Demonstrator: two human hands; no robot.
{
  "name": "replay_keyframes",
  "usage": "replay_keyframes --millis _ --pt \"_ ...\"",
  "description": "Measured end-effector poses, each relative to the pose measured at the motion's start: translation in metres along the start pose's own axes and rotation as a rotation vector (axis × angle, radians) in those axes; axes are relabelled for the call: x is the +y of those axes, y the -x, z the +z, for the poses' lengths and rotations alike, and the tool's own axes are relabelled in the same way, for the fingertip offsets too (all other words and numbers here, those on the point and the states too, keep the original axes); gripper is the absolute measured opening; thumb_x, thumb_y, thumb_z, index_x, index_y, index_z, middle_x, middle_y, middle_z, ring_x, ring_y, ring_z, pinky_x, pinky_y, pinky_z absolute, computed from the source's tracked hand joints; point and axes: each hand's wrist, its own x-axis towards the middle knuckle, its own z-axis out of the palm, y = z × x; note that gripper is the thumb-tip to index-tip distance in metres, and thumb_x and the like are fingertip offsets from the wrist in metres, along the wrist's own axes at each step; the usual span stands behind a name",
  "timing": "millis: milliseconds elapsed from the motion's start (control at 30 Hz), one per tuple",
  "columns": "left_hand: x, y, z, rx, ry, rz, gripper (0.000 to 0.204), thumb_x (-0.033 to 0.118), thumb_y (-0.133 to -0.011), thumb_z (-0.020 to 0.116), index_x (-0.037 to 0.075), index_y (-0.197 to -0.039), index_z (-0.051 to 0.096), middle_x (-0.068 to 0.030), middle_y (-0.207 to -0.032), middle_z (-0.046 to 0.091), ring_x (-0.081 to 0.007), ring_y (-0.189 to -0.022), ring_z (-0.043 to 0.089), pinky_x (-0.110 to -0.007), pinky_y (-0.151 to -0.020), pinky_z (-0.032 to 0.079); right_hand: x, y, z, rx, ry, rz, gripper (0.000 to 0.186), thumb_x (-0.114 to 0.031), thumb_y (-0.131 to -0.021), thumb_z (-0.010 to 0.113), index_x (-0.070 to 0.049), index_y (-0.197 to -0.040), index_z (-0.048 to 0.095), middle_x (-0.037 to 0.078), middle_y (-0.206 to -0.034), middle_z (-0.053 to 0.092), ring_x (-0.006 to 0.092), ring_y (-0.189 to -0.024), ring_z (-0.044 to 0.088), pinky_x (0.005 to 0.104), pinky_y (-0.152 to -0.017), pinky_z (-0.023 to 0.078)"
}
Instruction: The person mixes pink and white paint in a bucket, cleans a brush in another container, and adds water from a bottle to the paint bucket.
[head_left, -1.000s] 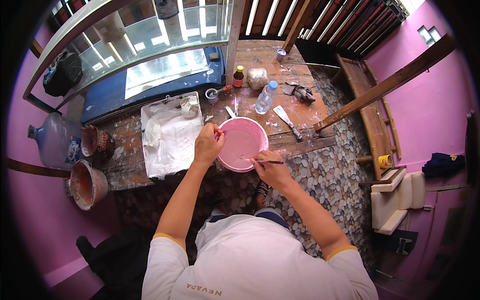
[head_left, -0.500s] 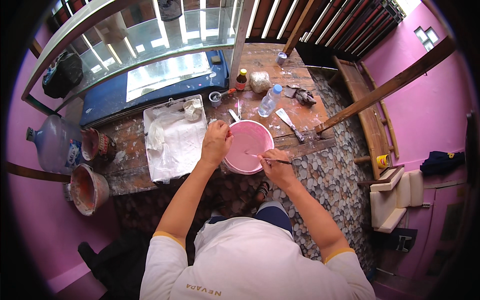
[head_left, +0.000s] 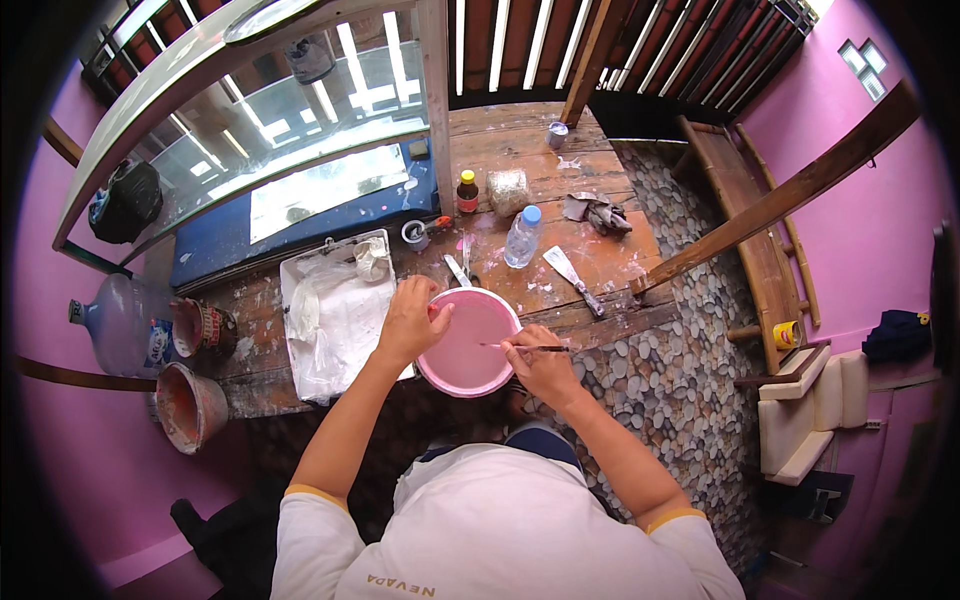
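A round bucket (head_left: 466,388) of pink paint stands at the near edge of the wooden table. My left hand (head_left: 408,320) is closed at its left rim, thumb inside; a small reddish spot beside the thumb is too small to name. On the right side, my right hand (head_left: 545,368) pinches a thin paintbrush (head_left: 552,349), its tip pointing left over the paint. Whether the tip touches the paint, I cannot tell. Just beyond the bucket lie scissors (head_left: 458,270). To the left is a white tray (head_left: 345,340) with crumpled plastic and a whitish cup-like piece.
Farther back on the table (head_left: 480,140) are a water bottle (head_left: 521,240), a scraper (head_left: 574,280), a small dark bottle (head_left: 467,192), a grey cup (head_left: 415,236) and a rag (head_left: 598,213). Buckets (head_left: 188,408) and a big water jug (head_left: 125,325) stand left. A wooden post (head_left: 790,190) slants at right.
The whole view has shifted, so the table and bucket sit lower in the picture. The brush tip has moved slightly right over the paint. Both hands keep their places at the bucket.
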Motion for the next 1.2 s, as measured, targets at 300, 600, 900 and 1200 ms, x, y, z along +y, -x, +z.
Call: replay_keyframes --millis 300,600,900,1200 --pt "0.012 -0.143 0.089 -0.273 0.201 -0.075 0.107 0.051 -0.077 0.089 -0.008 -0.15 0.037 -0.0276 -0.152 0.046 -0.0397 -0.145 0.043 -0.044 -0.12 0.037 0.019 -0.011 0.008 -0.019 -0.303 0.269 0.024 -0.022 -0.088 0.081 -0.004 -0.103 0.076 0.01 -0.091 0.071 0.0225 -0.078 0.068 0.0359 -0.077 0.055" --pt "0.016 -0.176 0.139 -0.199 0.374 -0.043 0.074 0.041 -0.079 0.09 0.005 -0.133 0.055 -0.0194 -0.127 0.066 -0.0337 -0.118 0.065 -0.044 -0.1 0.051 0.024 -0.024 0.007 0.069 -0.38 0.376 0.025 -0.024 -0.088 0.082 -0.002 -0.093 0.072 0.01 -0.086 0.066 0.0215 -0.074 0.067 0.0345 -0.071 0.055" --pt "0.042 -0.156 0.062 0.109 0.374 -0.007 0.058 0.044 -0.081 0.089 0.004 -0.111 0.06 -0.0145 -0.104 0.066 -0.0321 -0.097 0.068 -0.042 -0.086 0.054 0.033 -0.03 0.031 0.17 -0.319 0.313 0.023 -0.021 -0.087 0.08 -0.003 -0.096 0.068 0.011 -0.09 0.062 0.0239 -0.077 0.065 0.0357 -0.073 0.054" --pt "0.035 -0.081 -0.067 0.362 0.295 0.103 0.065 0.044 -0.078 0.091 0.003 -0.115 0.056 -0.0131 -0.104 0.062 -0.0321 -0.096 0.065 -0.042 -0.086 0.053 0.029 -0.026 0.036 0.243 -0.255 0.363 0.043 -0.023 -0.086 0.08 -0.001 -0.118 0.06 0.012 -0.106 0.057 0.0235 -0.088 0.062 0.0384 -0.082 0.054"
